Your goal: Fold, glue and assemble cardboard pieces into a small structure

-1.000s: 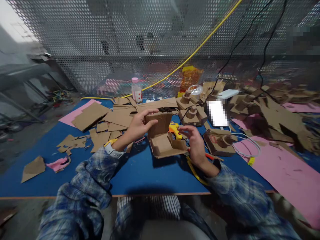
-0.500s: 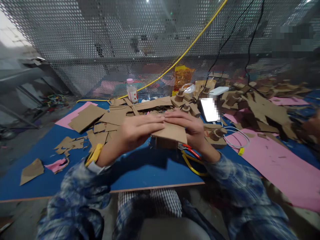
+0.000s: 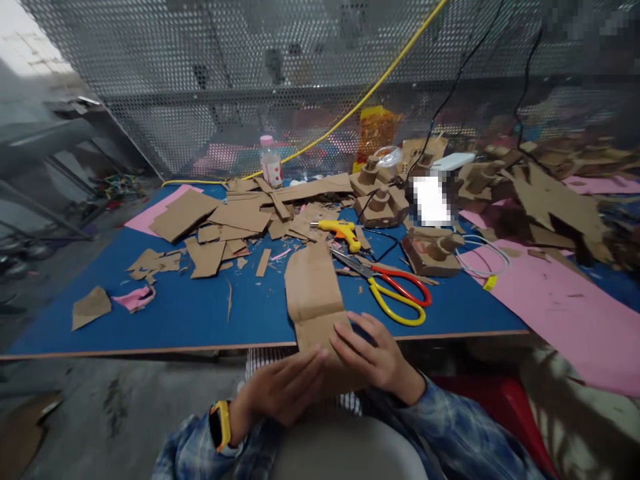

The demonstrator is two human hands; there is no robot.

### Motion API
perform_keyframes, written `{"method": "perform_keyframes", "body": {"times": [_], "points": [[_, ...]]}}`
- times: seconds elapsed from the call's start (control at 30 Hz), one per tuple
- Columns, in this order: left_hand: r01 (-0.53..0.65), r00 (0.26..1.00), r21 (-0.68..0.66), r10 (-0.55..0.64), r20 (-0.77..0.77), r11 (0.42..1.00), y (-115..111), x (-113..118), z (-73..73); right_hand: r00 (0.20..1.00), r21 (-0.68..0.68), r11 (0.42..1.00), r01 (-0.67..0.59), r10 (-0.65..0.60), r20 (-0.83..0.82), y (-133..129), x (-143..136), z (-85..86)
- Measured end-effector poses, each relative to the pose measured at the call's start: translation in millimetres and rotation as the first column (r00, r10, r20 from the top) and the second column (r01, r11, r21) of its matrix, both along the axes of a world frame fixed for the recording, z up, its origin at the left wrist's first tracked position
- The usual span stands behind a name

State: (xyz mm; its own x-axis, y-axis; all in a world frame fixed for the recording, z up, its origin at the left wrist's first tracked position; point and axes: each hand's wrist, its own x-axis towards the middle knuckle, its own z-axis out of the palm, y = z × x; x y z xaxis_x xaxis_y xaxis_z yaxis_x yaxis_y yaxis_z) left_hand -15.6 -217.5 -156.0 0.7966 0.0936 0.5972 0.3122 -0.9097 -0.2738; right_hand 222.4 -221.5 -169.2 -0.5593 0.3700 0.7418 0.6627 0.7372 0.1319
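Observation:
A creased cardboard piece (image 3: 315, 280) reaches from the blue table over its front edge toward my body. My left hand (image 3: 287, 387) is closed on the lower left part of this cardboard, its thumb side hidden. On the right side my right hand (image 3: 373, 353) grips the same piece, fingers lying across its face. Just right of the cardboard are scissors (image 3: 373, 272) with one red and one yellow handle. Behind them lies a yellow glue gun (image 3: 340, 231).
Cardboard scraps (image 3: 240, 220) cover the left and back of the blue table (image 3: 190, 313). Cardboard models (image 3: 383, 203) stand behind the scissors, near a bright phone screen (image 3: 431, 200). Pink sheets (image 3: 550, 300) lie at right, a bottle (image 3: 271, 163) at the back.
Both hands have moved down toward my body with the cardboard, which now extends lengthwise over the table edge. The glue gun and whole scissors have come into view.

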Motion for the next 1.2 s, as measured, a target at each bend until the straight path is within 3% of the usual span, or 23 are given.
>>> {"method": "perform_keyframes", "body": {"times": [0.2,0.37,0.57,0.87,1.0,1.07,1.2], "points": [[-0.161,0.986,-0.128,0.152,-0.074,0.979,3.5,4.2,-10.9,0.997,-0.021,0.999,-0.039,0.041,0.071,-13.1,1.7,-21.5],[-0.125,0.992,-0.186,0.124,-0.016,0.975,8.0,7.3,-15.6,0.985,-0.137,0.981,-0.14,0.124,-0.122,-9.1,-1.4,-30.1],[-0.092,0.987,-0.402,0.137,0.085,0.911,11.7,10.5,-2.4,0.943,-0.297,0.926,-0.231,0.139,-0.301,-5.9,-4.9,-17.7],[-0.055,0.983,-0.581,0.147,0.113,0.812,17.4,11.4,1.4,0.929,-0.453,0.835,-0.311,0.165,-0.332,3.4,-3.7,0.1],[-0.114,0.981,-0.639,0.187,0.048,0.761,21.2,10.8,2.3,0.938,-0.509,0.806,-0.304,0.16,-0.306,7.1,0.2,1.7],[-0.121,0.986,-0.629,0.167,0.013,0.768,22.7,11.4,3.5,0.937,-0.498,0.807,-0.316,0.186,-0.294,8.5,1.2,2.9],[-0.073,0.994,-0.534,0.105,0.03,0.842,25.0,16.7,3.9,0.968,-0.445,0.867,-0.223,0.146,-0.202,8.8,-1.9,2.8]]}}
